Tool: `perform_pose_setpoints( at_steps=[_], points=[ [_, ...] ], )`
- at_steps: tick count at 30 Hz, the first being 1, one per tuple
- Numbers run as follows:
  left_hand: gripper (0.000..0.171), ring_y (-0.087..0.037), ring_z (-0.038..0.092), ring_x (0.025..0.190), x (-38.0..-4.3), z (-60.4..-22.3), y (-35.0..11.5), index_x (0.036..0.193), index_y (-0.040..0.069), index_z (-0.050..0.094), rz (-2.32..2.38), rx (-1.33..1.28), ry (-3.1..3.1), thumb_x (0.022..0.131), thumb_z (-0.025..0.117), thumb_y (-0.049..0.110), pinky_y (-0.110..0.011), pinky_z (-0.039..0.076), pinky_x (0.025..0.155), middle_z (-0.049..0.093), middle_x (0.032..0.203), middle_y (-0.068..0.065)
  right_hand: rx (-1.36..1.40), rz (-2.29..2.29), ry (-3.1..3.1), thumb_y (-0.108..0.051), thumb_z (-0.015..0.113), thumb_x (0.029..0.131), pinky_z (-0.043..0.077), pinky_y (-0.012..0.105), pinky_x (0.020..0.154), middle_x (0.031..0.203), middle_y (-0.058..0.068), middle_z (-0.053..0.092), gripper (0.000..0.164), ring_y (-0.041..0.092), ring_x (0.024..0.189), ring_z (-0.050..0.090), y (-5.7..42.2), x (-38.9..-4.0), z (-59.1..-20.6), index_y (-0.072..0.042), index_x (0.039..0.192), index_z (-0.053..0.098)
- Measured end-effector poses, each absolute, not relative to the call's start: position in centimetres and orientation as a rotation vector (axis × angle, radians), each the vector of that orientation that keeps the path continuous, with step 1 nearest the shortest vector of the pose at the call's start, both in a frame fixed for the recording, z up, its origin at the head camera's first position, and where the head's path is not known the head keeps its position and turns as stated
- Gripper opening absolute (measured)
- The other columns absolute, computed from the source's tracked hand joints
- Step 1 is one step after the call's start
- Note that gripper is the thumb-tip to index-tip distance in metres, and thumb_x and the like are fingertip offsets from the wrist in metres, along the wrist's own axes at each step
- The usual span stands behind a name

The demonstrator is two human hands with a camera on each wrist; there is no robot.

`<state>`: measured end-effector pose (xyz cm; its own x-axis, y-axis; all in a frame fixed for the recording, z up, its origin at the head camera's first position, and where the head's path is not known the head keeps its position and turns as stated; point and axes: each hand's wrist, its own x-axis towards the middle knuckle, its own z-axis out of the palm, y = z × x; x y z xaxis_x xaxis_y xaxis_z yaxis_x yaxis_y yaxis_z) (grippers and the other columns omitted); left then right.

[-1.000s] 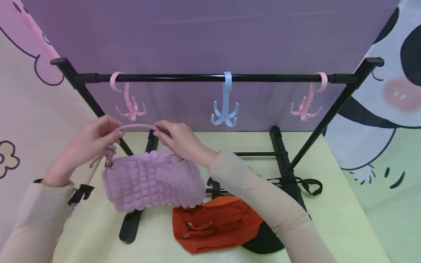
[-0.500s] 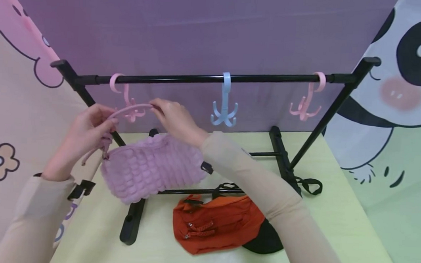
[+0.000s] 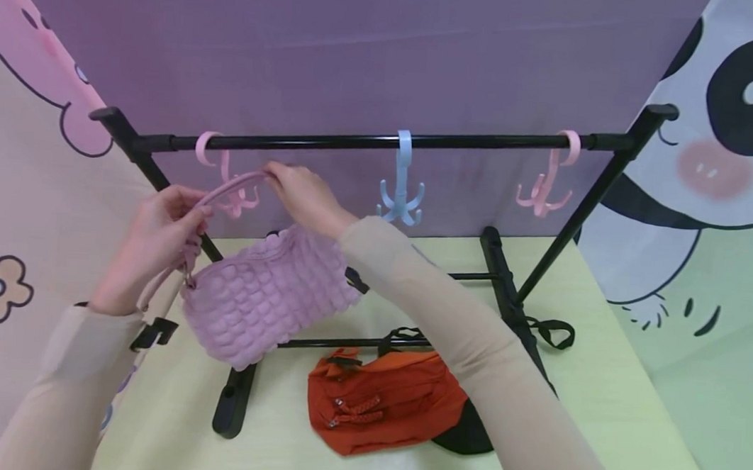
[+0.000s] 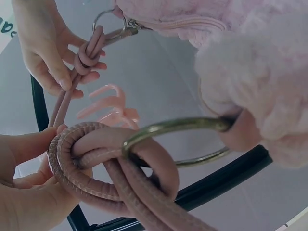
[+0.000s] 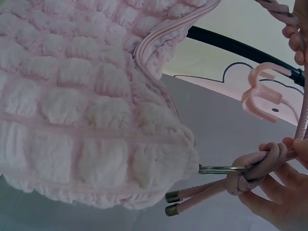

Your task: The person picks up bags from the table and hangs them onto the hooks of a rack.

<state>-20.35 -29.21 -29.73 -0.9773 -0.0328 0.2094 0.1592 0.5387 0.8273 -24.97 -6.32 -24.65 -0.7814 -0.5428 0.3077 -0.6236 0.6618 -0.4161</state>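
A pink puffy handbag (image 3: 264, 300) hangs tilted from its strap (image 3: 232, 183), its right end higher than its left. My left hand (image 3: 159, 241) pinches the strap at its left end, beside the knot (image 4: 101, 163) and metal ring. At the other end my right hand (image 3: 304, 199) grips the strap close to a second knot (image 5: 255, 168). The strap arches between both hands and crosses in front of the left pink hook (image 3: 239, 203) in the head view. In the right wrist view that hook (image 5: 264, 94) shows in the gap between strap and bag.
A black rack bar (image 3: 330, 142) carries the left hook, a blue hook (image 3: 402, 183) and another pink hook (image 3: 545, 180). An orange waist bag (image 3: 380, 405) lies on the table (image 3: 610, 417), with a black item (image 3: 468, 433) partly under it.
Both hands have lifted the strap, the right hand rising most and shifting left. The handbag has tilted, its right end up, and the strap now overlaps the left hook in the head view.
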Motion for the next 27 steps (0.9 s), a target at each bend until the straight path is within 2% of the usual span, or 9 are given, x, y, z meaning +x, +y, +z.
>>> perform_pose_setpoints(
  at_steps=[4, 6, 13, 20, 27],
  points=[
    [0.035, -0.014, 0.054, 0.053, -19.7, -28.8, -28.1, 0.109, 0.008, 0.052, -1.428, -0.080, -2.597, 0.089, 0.054, 0.036, -0.030, 0.046, 0.039, 0.053, 0.079, -0.010, 0.966, 0.737, -2.734, -0.020, 0.040, 0.098, 0.045, 0.024, 0.088, 0.117, 0.002, 0.061, 0.030, 0.014, 0.105, 0.058, -6.7, -25.9, -24.9, -0.011, 0.123, 0.055],
    [0.033, -0.012, 0.053, 0.054, -19.0, -27.7, -27.1, 0.108, 0.005, 0.050, -1.418, -0.070, -2.614, 0.091, 0.053, 0.033, -0.028, 0.046, 0.041, 0.053, 0.076, -0.007, 0.976, 0.720, -2.744, -0.020, 0.039, 0.098, 0.043, 0.024, 0.090, 0.119, 0.002, 0.060, 0.030, 0.013, 0.108, 0.057, -6.9, -26.3, -25.0, -0.011, 0.123, 0.055],
    [0.031, -0.008, 0.049, 0.051, -17.0, -25.5, -24.9, 0.116, -0.006, 0.045, -1.319, 0.011, -2.702, 0.096, 0.045, 0.018, -0.024, 0.044, 0.041, 0.050, 0.074, -0.003, 0.977, 0.680, -2.807, -0.025, 0.038, 0.098, 0.042, 0.025, 0.079, 0.105, -0.002, 0.062, 0.025, 0.013, 0.091, 0.055, -7.3, -26.9, -25.7, -0.015, 0.112, 0.056],
    [0.029, -0.007, 0.048, 0.050, -17.3, -26.1, -24.9, 0.116, -0.008, 0.044, -1.379, 0.058, -2.713, 0.096, 0.044, 0.014, -0.024, 0.043, 0.040, 0.049, 0.074, -0.004, 0.976, 0.682, -2.844, -0.026, 0.036, 0.099, 0.043, 0.026, 0.079, 0.105, -0.002, 0.062, 0.026, 0.012, 0.091, 0.055, -7.6, -27.2, -26.8, -0.015, 0.112, 0.055],
    [0.027, -0.007, 0.046, 0.047, -17.5, -26.5, -25.2, 0.112, -0.007, 0.044, -1.377, 0.066, -2.744, 0.096, 0.043, 0.014, -0.027, 0.039, 0.035, 0.049, 0.072, -0.001, 0.993, 0.725, -2.880, -0.025, 0.036, 0.099, 0.043, 0.024, 0.075, 0.104, -0.002, 0.062, 0.026, 0.011, 0.082, 0.051, -7.6, -27.0, -27.6, -0.014, 0.114, 0.054]
  ],
)
